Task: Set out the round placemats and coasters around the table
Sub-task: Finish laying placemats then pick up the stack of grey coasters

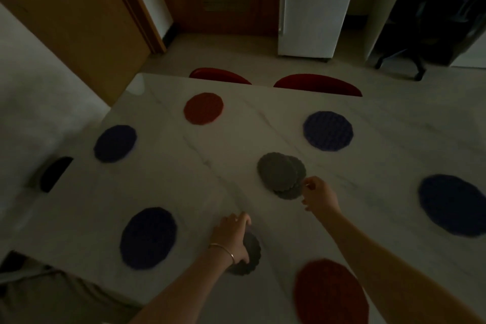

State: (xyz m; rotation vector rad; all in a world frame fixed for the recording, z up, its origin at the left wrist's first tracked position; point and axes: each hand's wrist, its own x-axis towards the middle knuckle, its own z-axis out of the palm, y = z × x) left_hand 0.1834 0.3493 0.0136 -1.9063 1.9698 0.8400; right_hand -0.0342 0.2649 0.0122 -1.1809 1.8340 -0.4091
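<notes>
On marble table — six placemats

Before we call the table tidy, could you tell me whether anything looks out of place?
Yes: the grey coasters sit bunched mid-table, overlapping and fanned askew, not beside any placemat. The left hand holds one more grey coaster.

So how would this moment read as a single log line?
placemats: six laid out | left hand: on single grey coaster | right hand: at coaster stack edge | table
</notes>
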